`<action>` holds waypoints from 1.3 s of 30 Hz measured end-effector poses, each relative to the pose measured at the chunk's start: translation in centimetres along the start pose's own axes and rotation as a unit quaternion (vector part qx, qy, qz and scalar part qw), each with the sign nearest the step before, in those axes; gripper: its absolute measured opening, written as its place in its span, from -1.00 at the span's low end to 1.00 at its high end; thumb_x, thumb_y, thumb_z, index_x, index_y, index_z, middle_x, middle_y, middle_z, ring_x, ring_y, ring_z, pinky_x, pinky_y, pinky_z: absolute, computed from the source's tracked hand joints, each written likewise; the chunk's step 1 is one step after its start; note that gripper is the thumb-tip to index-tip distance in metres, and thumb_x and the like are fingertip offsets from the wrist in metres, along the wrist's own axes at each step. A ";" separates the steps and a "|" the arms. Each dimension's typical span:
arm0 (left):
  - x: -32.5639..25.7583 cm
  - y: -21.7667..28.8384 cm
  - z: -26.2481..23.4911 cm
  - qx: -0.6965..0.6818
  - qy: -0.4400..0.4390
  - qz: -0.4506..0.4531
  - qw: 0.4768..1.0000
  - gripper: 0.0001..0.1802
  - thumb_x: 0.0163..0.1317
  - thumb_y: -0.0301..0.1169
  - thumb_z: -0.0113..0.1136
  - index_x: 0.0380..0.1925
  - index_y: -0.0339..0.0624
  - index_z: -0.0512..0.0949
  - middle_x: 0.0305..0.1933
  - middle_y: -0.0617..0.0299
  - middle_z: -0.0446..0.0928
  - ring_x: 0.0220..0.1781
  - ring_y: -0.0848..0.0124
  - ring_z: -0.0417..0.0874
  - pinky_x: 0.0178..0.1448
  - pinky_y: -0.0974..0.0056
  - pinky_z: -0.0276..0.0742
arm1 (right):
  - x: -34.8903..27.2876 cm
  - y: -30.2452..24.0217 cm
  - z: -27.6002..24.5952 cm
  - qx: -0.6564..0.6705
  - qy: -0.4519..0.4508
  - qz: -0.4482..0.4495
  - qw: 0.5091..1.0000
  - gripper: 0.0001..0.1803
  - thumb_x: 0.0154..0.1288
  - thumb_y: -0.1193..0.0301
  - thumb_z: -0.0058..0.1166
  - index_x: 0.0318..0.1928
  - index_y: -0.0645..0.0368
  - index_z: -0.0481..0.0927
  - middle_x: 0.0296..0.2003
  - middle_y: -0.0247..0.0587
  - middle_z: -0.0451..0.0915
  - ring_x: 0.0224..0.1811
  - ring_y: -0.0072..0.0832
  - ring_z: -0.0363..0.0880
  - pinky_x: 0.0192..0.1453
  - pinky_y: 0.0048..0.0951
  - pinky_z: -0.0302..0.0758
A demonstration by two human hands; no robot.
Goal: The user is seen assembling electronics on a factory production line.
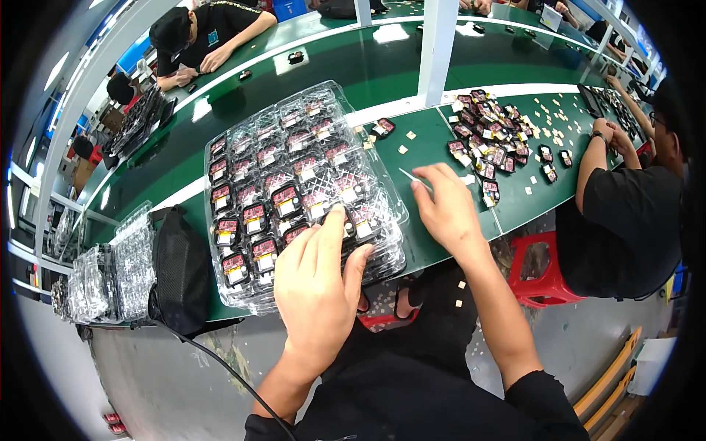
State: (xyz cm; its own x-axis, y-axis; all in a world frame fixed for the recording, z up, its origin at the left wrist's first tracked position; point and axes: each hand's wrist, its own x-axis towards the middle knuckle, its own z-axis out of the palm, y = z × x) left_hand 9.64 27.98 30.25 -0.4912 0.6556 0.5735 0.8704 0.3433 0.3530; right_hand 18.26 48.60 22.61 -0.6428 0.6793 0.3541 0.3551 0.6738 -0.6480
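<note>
A stack of clear plastic blister trays (pixel 395 220) stands before me, its top tray holding rows of small black devices with reddish faces and pale tabs. Over its near right part lies my left hand (pixel 312 290), open, thumb apart from the stretched fingers. The index fingertip touches or hovers at one small black device (pixel 348 223); which of the two I cannot tell. Just right of the stack, my right hand (pixel 450 209) pinches a thin pale pointed tool (pixel 407 175) between thumb and index finger. The tool's other end is hidden in the hand.
A pile of similar devices (pixel 493 132) lies on the green table (pixel 434 246) at right, among scattered pale squares. Beyond runs a green conveyor (pixel 331 66) behind a white post (pixel 439 51). A black bag (pixel 180 272) and more trays stand left. A co-worker (pixel 625 191) sits right.
</note>
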 end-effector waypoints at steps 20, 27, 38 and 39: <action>-0.1 -2.0 -1.3 0.004 -0.066 0.065 0.996 -0.78 0.22 -0.52 0.40 -0.12 -0.24 0.69 0.04 0.10 0.70 0.21 0.04 0.66 0.43 -0.11 0.41 | 6.2 0.6 2.4 -0.182 -0.138 0.014 0.974 -0.61 0.34 0.15 0.29 0.05 0.07 0.58 0.00 0.02 0.57 -0.03 0.09 0.71 0.06 0.01 0.66; -1.1 -0.9 -2.4 -0.167 0.063 0.124 0.976 -0.69 0.06 -0.65 0.46 -0.14 -0.31 0.71 -0.07 -0.02 0.69 -0.01 0.01 0.75 0.13 0.00 0.68 | 1.1 -0.5 -2.7 -0.059 0.054 -0.039 0.996 -0.53 0.14 0.35 0.47 -0.01 0.17 0.52 -0.11 -0.10 0.58 -0.14 -0.06 0.67 -0.09 -0.12 0.63; -6.1 2.1 2.7 -0.321 0.052 0.063 0.943 -0.51 0.02 -0.60 0.59 0.00 -0.32 0.64 0.09 -0.08 0.62 0.09 -0.03 0.74 0.14 0.06 0.76 | -10.2 -6.2 -6.0 0.447 -0.134 0.093 0.880 -0.51 0.11 0.52 0.58 -0.09 0.27 0.48 -0.03 -0.16 0.51 -0.18 -0.70 0.51 -0.19 -0.64 0.50; -6.4 2.1 3.1 -0.321 0.057 0.065 0.943 -0.52 0.02 -0.60 0.59 -0.01 -0.32 0.65 0.10 -0.08 0.61 0.10 -0.04 0.74 0.14 0.05 0.76 | -10.7 -6.2 -4.8 0.492 -0.110 0.069 0.861 -0.51 0.12 0.48 0.59 -0.10 0.26 0.48 -0.04 -0.18 0.52 -0.16 -0.68 0.48 -0.13 -0.59 0.49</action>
State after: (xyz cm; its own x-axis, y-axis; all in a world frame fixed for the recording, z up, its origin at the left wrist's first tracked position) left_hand 14.74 26.56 25.07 -0.4146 0.5757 0.7048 0.7407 -0.2363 0.6288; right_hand 26.18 38.51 26.06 -0.7924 0.5881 0.1618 -0.2392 -0.0556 -0.9694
